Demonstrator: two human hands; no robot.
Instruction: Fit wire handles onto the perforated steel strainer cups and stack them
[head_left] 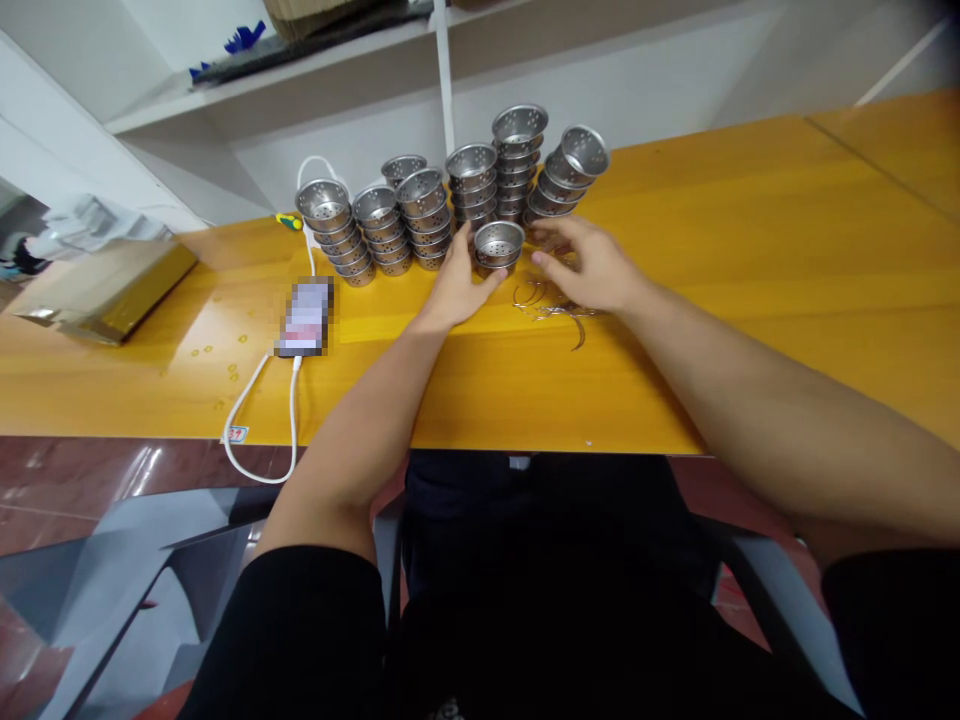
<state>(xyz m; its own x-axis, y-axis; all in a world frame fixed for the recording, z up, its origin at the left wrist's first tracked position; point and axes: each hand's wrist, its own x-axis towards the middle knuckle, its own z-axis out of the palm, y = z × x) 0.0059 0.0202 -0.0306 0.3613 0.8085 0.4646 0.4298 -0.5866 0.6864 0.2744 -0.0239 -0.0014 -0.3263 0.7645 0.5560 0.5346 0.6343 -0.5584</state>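
Note:
A short stack of perforated metal cups [499,243] stands on the table in front of taller stacks. My left hand [457,280] is curled round its left side, thumb at the front and fingers behind. On the other side, my right hand [596,268] hovers close to the cups with thumb and fingers apart and nothing visible in them. Beneath my right hand lies a loose pile of thin, curved metal wires [559,312]. Close behind rise several stacks of the same cups, among them a tall stack [517,160] and a leaning stack [566,175].
To the left, a phone [306,315] with a white cable [294,420] lies on the yellow table [487,400]. A cardboard box [112,290] sits at the far left. Behind the stacks are white shelves [322,75], and a small yellow-green object [288,222] lies near the back edge.

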